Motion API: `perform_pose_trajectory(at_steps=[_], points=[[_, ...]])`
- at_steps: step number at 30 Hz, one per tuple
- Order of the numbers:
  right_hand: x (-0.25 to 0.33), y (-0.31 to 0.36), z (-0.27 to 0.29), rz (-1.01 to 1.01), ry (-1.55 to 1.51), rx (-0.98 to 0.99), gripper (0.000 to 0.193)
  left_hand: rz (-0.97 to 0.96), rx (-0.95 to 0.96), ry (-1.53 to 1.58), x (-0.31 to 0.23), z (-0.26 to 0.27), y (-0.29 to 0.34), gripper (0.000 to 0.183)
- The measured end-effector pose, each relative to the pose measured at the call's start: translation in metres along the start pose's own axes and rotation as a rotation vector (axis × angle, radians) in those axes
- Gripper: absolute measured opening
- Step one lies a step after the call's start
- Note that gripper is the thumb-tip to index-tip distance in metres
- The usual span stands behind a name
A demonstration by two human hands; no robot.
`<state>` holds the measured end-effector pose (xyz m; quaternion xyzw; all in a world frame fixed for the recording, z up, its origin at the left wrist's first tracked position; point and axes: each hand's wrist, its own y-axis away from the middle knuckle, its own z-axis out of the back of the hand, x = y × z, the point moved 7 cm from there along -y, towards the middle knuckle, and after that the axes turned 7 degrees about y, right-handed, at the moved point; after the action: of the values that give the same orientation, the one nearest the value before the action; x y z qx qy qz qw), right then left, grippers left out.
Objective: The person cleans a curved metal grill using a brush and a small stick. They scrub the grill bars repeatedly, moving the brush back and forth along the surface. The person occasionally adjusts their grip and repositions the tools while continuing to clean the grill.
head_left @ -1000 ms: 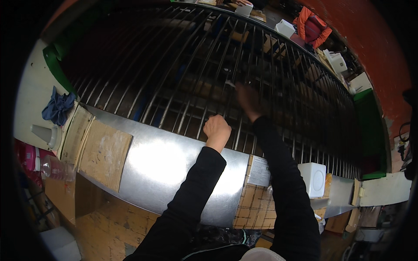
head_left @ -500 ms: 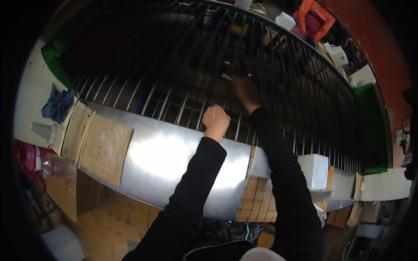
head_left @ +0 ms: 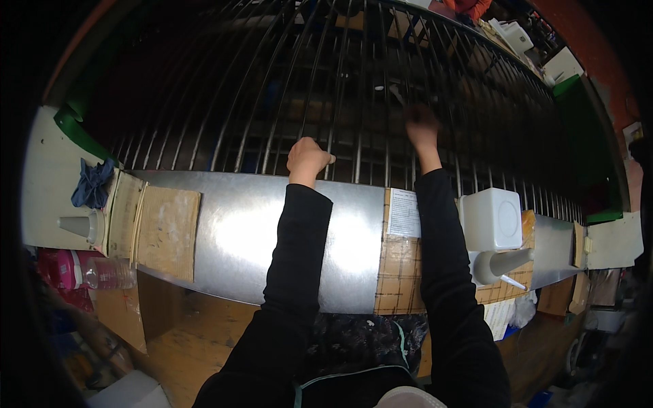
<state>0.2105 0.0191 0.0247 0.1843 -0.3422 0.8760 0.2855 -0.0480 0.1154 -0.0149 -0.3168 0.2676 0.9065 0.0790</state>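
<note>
A row of long metal rods (head_left: 359, 153) spans a dark opening in front of me. My left hand (head_left: 308, 160) is closed in a fist over the near ends of the rods, its thumb side toward the right. Whatever lies inside that fist is hidden. Farther out and to the right, my right hand (head_left: 423, 126) reaches over the rods, dark and smeared by motion. Just beyond its fingers shows a narrow pale strip (head_left: 398, 94); whether the hand holds it I cannot tell.
A shiny metal ledge (head_left: 231, 231) borders the rods. Cardboard (head_left: 168, 231) lies at left, near a blue cloth (head_left: 92, 183) and a grey cone (head_left: 78, 225). A white plastic container (head_left: 492, 219) and another cone (head_left: 503, 265) stand right. Green end walls (head_left: 590, 146) flank the rods.
My left hand has shifted left along the rods, still in a fist. The right hand has moved right, away from it. The view has tilted, showing more of the ledge's right part.
</note>
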Motion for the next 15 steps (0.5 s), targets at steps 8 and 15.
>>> perform_pose_trajectory(at_steps=[8,15], points=[[0.013,0.004,-0.011,0.106,-0.052,0.179,0.015,0.016,0.078,0.111,0.013,-0.005,-0.017,0.036],[0.096,0.05,-0.039,0.251,-0.108,0.64,0.021,-0.094,-0.041,0.086,0.017,0.0,-0.023,0.034]])
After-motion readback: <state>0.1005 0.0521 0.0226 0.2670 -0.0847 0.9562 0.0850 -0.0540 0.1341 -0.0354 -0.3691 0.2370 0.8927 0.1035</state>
